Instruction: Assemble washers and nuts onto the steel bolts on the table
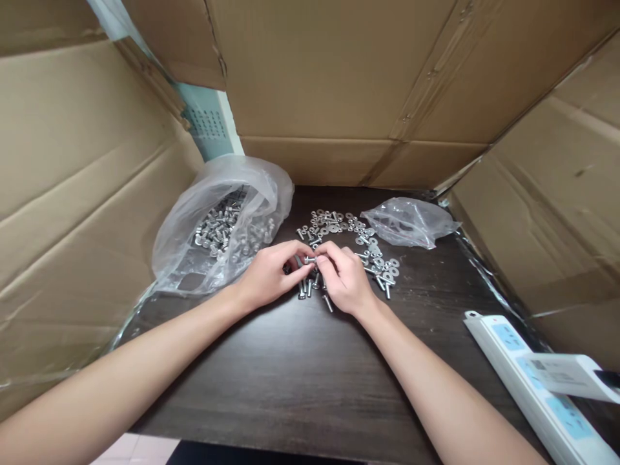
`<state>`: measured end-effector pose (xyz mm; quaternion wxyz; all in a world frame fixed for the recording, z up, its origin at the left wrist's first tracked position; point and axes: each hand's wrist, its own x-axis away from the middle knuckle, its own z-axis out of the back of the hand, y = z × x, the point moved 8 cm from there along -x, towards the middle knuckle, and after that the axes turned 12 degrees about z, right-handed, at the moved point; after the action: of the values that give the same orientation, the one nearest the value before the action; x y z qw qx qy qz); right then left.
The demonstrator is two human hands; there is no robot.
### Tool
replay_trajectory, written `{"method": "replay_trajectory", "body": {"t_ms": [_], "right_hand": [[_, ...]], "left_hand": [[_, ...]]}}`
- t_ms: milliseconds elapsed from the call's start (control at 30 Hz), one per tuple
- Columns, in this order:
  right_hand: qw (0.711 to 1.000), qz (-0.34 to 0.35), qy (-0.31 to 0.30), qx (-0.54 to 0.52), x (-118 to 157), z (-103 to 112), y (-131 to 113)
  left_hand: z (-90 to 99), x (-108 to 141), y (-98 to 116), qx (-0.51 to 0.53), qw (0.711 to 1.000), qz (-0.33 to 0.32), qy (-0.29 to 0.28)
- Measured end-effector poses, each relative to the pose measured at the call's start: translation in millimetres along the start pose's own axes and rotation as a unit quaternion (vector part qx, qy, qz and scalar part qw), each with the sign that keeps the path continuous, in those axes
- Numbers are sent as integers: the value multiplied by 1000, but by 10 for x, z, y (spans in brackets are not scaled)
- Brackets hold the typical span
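Note:
A small silver bolt (310, 259) is pinched between my two hands at the middle of the view. The fingertips of my left hand (274, 274) close on its left end. My right hand (343, 276) grips the other end with thumb and fingers. Around and beneath the hands lie loose bolts (328, 302) and flat washers (373, 248) on the dark table (271, 381). Some pieces are hidden under my fingers. Whether a nut or washer sits on the held bolt is too small to tell.
At the left, an open clear plastic bag (181, 232) holds many bolts (217, 226). A crumpled clear bag (411, 221) lies behind at the right. A white power strip (533, 387) runs along the right edge. Cardboard walls (339, 77) surround the table.

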<state>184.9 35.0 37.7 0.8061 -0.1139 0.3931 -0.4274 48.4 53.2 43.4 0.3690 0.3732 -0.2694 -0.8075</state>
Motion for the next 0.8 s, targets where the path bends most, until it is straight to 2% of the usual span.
{"method": "replay_trajectory", "body": {"t_ms": [400, 800], "right_hand": [[999, 29, 10, 10, -1, 18, -29], [1000, 20, 1, 9, 1, 8, -32]], "left_hand": [[-24, 13, -20, 2, 1000, 1, -9], [-23, 19, -28, 0, 1000, 2, -7]]}}
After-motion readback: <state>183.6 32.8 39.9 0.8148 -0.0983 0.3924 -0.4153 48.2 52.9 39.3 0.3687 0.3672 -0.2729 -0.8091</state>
